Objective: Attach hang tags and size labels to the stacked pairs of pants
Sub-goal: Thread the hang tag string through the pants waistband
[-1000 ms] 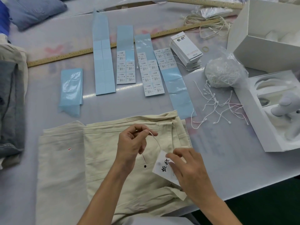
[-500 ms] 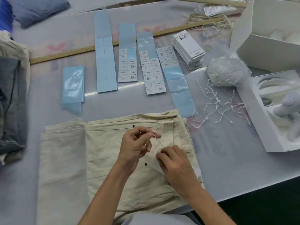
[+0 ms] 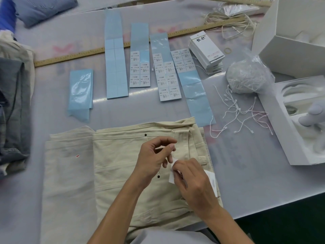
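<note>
Since a second ago, the right hand point(image 3: 192, 180) has slid left over the hang tag point(image 3: 173, 175), fingers pinching it on the cream pants point(image 3: 123, 173) at lower centre. Left hand point(image 3: 153, 159) pinches the string beside it.

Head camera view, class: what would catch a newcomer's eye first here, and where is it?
First, the two hands meeting over the cream pants at bottom centre: the right hand holds a white hang tag, the left hand works beside it. Beyond them, blue sticker sheets carry size labels, and loose white tag strings lie to the right.
</note>
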Demonstrator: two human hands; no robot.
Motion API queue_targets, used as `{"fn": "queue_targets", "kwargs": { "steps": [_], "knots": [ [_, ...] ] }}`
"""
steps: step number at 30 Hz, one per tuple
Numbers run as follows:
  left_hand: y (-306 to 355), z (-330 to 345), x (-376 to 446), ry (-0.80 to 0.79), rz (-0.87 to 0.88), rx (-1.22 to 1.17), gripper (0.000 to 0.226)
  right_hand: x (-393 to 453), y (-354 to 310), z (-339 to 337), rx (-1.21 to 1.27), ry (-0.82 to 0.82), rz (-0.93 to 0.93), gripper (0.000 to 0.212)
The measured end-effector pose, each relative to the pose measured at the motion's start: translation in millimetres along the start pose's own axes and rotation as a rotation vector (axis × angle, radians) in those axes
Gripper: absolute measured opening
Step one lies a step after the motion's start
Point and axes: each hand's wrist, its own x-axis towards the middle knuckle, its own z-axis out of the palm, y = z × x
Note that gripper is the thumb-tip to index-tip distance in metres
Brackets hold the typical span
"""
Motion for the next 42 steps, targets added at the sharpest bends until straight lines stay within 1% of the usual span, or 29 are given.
{"fn": "queue_targets", "kwargs": {
  "steps": [3, 5, 8, 10, 14, 15, 17, 19, 23, 26, 28, 32, 35, 40, 42],
  "knots": [
    [-2.7, 4.9, -1.0, 0.033, 0.003, 0.057, 0.021, -3.6, 3.1, 4.3, -0.034, 0.009, 0.006, 0.018],
    [-3.1, 5.4, -1.7, 0.052, 0.041, 0.094, 0.024, -8.5, 4.5, 4.4, -0.065, -0.007, 0.015, 0.024],
    [-4.3, 2.2, -0.6, 0.102, 0.093, 0.162, 0.028, -20.1, 4.3, 4.2, -0.087, -0.049, 0.037, 0.021],
    [-4.6, -0.1, 0.5, 0.136, 0.088, 0.171, 0.030, -26.4, 0.9, 3.6, -0.038, -0.063, 0.078, 0.018],
    [-3.5, -3.6, -1.5, 0.177, 0.093, 0.184, 0.033, -26.5, -5.0, -0.8, 0.103, 0.016, 0.212, 0.013],
    [-3.5, -3.9, -3.7, 0.175, 0.099, 0.195, 0.033, -25.0, -6.2, -2.4, 0.115, 0.035, 0.253, 0.014],
    [-4.2, -2.9, -10.3, 0.155, 0.108, 0.215, 0.032, -21.1, -9.4, -5.9, 0.145, 0.053, 0.332, 0.024],
    [-5.6, 0.0, -18.2, 0.137, 0.113, 0.226, 0.031, -16.6, -14.5, -11.0, 0.218, 0.075, 0.401, 0.027],
    [-7.2, 6.3, -31.9, 0.108, 0.144, 0.230, 0.032, -2.8, -25.0, -26.5, 0.478, 0.087, 0.561, 0.028],
    [-6.6, 7.9, -39.6, 0.081, 0.189, 0.276, 0.025, 8.0, -27.9, -36.6, 0.575, 0.081, 0.625, 0.025],
    [-5.1, 7.5, -43.3, 0.066, 0.200, 0.274, 0.021, 13.6, -27.0, -38.7, 0.679, 0.104, 0.721, 0.025],
    [-0.6, 7.9, -47.3, 0.020, 0.236, 0.344, 0.028, 17.6, -24.3, -36.7, 0.869, 0.143, 0.903, 0.021],
    [1.4, 8.4, -47.5, 0.005, 0.256, 0.380, 0.032, 16.7, -24.5, -32.7, 0.923, 0.134, 0.954, 0.018],
    [2.4, 8.6, -47.2, 0.001, 0.274, 0.388, 0.032, 14.2, -24.8, -30.2, 0.919, 0.104, 0.946, 0.017],
    [2.1, 7.4, -47.3, -0.015, 0.279, 0.399, 0.036, 13.5, -24.9, -30.6, 0.909, 0.095, 0.943, 0.016]
  ]
}}
